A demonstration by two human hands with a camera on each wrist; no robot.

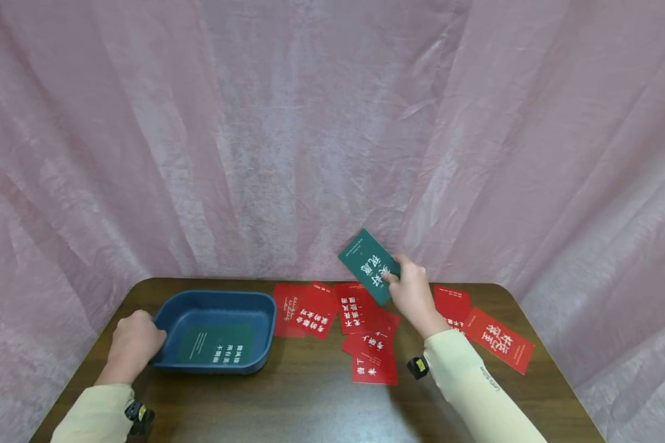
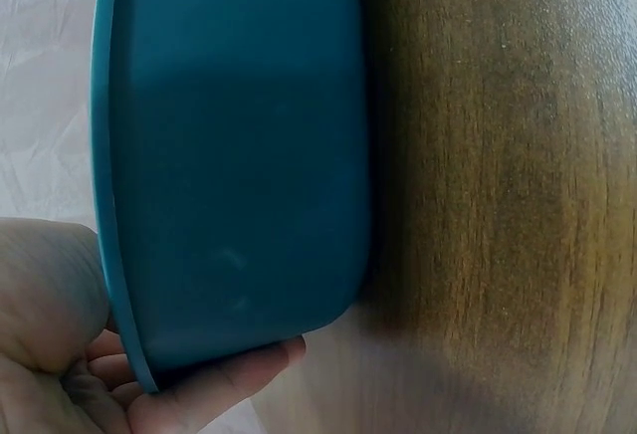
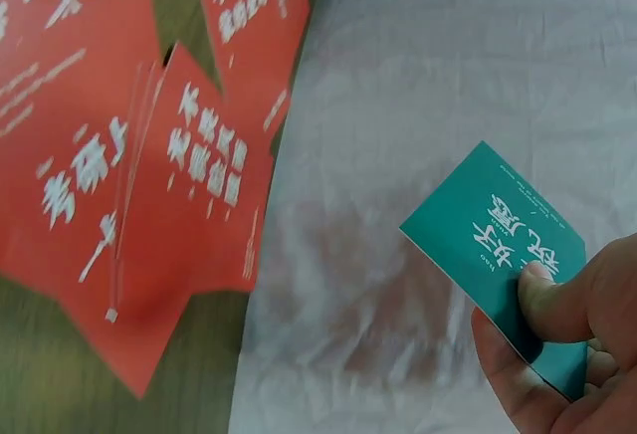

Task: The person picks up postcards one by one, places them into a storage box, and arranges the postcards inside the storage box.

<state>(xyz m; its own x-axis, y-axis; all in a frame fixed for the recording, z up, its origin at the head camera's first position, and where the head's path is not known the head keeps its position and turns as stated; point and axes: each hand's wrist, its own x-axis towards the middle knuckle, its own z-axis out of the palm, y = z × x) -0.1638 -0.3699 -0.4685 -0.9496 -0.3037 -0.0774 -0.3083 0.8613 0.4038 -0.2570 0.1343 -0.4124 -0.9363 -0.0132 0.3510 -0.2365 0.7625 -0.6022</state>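
Note:
In the head view my right hand (image 1: 414, 294) pinches a green card (image 1: 367, 263) with white lettering, thumb on its printed face. The card is raised above the table's back edge, over some red cards. The right wrist view shows the same green card (image 3: 503, 255) between the thumb and fingers. On the left, my left hand (image 1: 135, 341) grips the left end of a blue plastic bin (image 1: 217, 295). Its fingers curl under the rim, as the left wrist view of the bin wall (image 2: 239, 155) shows. Another green card (image 1: 216, 346) lies inside the bin.
Red cards (image 1: 370, 338) overlap in a group at the middle of the wooden table (image 1: 288, 406). More red cards (image 1: 305, 311) lie right beside the bin, and others (image 1: 500, 339) at the right. A pink curtain (image 1: 310, 141) hangs behind the table.

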